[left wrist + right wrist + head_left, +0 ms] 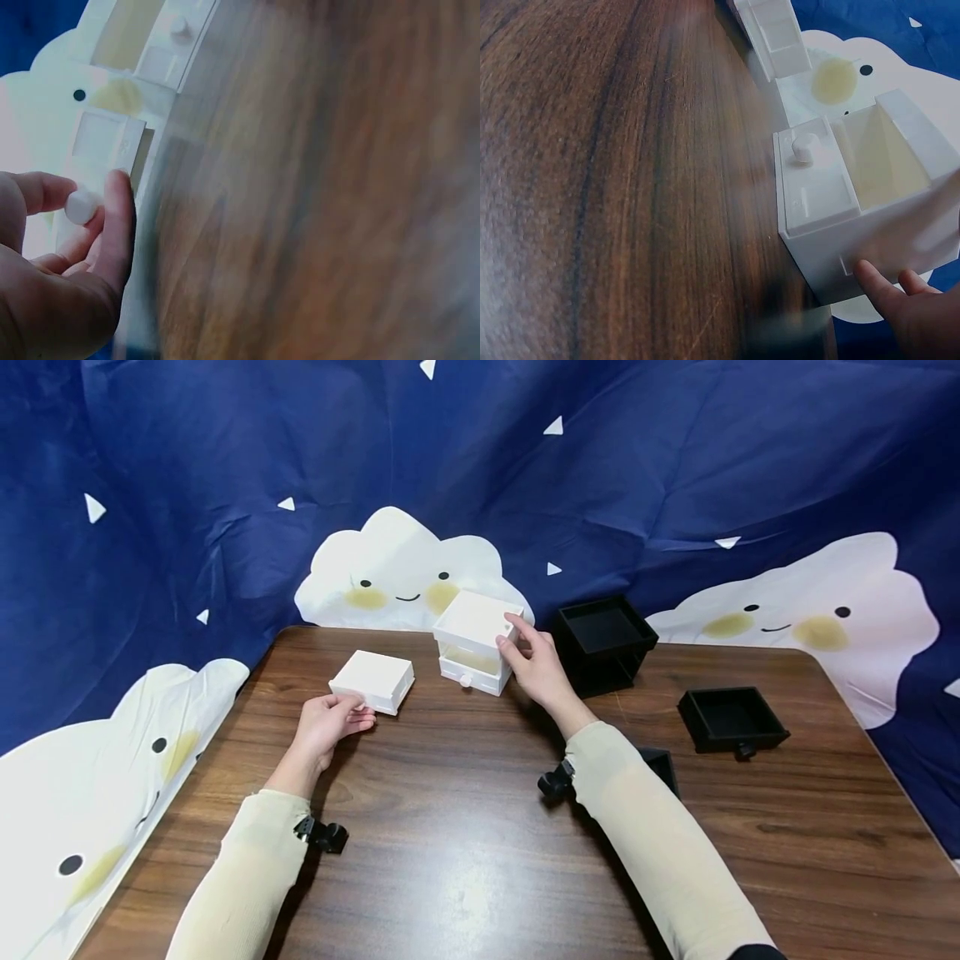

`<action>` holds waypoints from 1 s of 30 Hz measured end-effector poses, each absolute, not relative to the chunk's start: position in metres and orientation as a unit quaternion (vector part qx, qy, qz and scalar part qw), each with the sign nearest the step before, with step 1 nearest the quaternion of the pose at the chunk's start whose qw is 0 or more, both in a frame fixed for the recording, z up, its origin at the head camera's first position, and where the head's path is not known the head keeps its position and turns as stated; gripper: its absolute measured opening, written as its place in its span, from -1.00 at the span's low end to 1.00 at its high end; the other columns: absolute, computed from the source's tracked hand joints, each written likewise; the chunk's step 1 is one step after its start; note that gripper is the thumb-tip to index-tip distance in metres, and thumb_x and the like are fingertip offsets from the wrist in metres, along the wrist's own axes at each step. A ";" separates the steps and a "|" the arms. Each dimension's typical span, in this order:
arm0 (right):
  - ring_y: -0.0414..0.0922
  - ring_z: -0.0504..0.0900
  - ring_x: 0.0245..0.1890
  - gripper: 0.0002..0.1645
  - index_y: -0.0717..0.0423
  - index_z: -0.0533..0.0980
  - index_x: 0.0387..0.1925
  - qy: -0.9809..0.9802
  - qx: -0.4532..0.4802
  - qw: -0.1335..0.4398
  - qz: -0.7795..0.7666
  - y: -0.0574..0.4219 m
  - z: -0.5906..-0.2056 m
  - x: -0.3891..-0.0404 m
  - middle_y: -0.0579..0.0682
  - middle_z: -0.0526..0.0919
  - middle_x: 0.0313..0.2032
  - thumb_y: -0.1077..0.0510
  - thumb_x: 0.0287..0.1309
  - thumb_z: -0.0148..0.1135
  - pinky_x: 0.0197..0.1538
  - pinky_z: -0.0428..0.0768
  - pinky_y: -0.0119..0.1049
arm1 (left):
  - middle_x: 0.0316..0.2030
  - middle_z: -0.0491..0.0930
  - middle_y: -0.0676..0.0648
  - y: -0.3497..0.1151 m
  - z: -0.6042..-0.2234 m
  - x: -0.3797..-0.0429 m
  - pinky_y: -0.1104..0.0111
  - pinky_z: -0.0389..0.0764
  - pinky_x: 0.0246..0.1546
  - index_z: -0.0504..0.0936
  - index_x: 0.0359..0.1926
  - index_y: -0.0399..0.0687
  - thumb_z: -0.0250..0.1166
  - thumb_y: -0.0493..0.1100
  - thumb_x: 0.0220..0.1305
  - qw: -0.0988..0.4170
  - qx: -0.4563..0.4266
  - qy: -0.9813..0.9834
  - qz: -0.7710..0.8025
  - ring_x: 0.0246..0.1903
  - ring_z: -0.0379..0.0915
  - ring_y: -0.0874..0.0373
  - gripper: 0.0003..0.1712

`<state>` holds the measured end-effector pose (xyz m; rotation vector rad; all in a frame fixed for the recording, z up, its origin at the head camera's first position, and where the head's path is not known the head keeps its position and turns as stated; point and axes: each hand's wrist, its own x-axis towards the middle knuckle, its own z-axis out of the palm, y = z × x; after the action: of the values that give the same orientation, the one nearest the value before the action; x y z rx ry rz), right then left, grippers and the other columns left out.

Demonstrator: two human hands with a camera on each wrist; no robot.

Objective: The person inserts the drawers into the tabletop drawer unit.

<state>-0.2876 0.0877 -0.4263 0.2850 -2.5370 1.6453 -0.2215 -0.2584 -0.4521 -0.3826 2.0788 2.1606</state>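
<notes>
In the head view, my left hand (330,727) is at the front of a small white drawer (372,679) on the left of the table. The left wrist view shows my fingers pinching its round white knob (80,207). Right of it stands a white two-level cabinet (474,618), with a lower drawer (471,675) in place and an open slot above. My right hand (536,664) touches the cabinet's right side near the top. Its extended fingertips (866,271) lie against the side wall in the right wrist view.
A black cabinet (603,631) stands behind my right hand. Farther right lies a black drawer (731,714) with a knob. My right forearm partly hides another black piece (663,770). A blue cloth (480,460) with clouds hangs behind the wooden table (465,827).
</notes>
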 end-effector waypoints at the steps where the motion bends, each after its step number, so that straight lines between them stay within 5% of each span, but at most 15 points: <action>1: 0.24 0.45 0.42 -0.35 0.00 0.37 0.60 -0.834 0.094 0.053 0.541 0.088 -0.427 -0.288 0.40 0.42 0.34 0.00 0.61 0.18 0.46 0.58 0.11 | -0.47 0.77 -0.01 -0.257 -0.452 -0.221 0.44 0.81 -0.26 0.54 -0.04 -0.44 0.13 -0.31 0.61 0.058 -0.125 0.685 0.715 -0.46 0.77 0.29 -0.82; 30: 0.23 0.42 0.43 -0.37 -0.01 0.39 0.57 -0.834 0.093 0.052 0.541 0.087 -0.427 -0.288 0.38 0.42 0.34 -0.02 0.61 0.19 0.44 0.59 0.12 | -0.46 0.77 -0.04 -0.216 -0.447 -0.214 0.41 0.82 -0.25 0.56 -0.09 -0.48 0.14 -0.38 0.52 0.071 -0.089 0.677 0.727 -0.45 0.77 0.25 -0.85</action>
<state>-0.2881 0.0871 -0.4265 0.2817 -2.5377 1.6451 -0.2138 -0.2160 -0.4472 -0.2663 2.0358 2.1865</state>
